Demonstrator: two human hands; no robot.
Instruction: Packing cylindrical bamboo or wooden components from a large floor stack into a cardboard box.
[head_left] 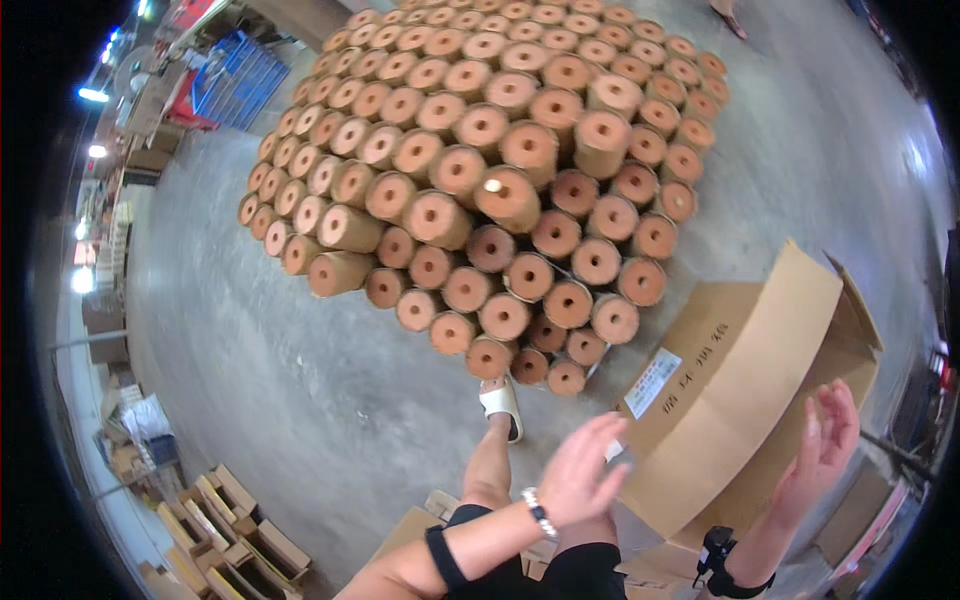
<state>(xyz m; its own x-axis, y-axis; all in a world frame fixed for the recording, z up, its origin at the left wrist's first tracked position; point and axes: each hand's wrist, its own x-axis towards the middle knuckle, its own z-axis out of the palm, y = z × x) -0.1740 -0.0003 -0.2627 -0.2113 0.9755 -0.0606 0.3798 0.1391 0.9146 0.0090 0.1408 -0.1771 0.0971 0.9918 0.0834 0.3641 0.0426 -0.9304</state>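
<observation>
Nearest the camera are a person's two bare hands, raised at the lower right. The left hand (580, 470) is open, fingers straight and thumb apart; a small pale patch shows between them, too blurred to tell whether it is held. It wears a bracelet (540, 513) of shiny links, with a black band (445, 560) up the forearm. The right hand (825, 440) is also open, fingers upright and slightly curved, above a black strapped device (716, 550).

Between and behind the hands sits a large carton (720, 420) of smooth tan cardboard, tilted, with flaps raised, dark markings and a white label (655, 383). Whether either hand touches it cannot be told.

Beyond it spreads a broad pile of rolls (435, 218): stubby brown cylinders with flat, reddish, matte ends, each pierced by a round hole. A foot in a cream sandal (500, 401) stands at their edge on a smooth grey floor (250, 340). Open cardboard boxes (280, 550) cluster at lower left; a blue lattice crate (238, 80) stands at upper left.
</observation>
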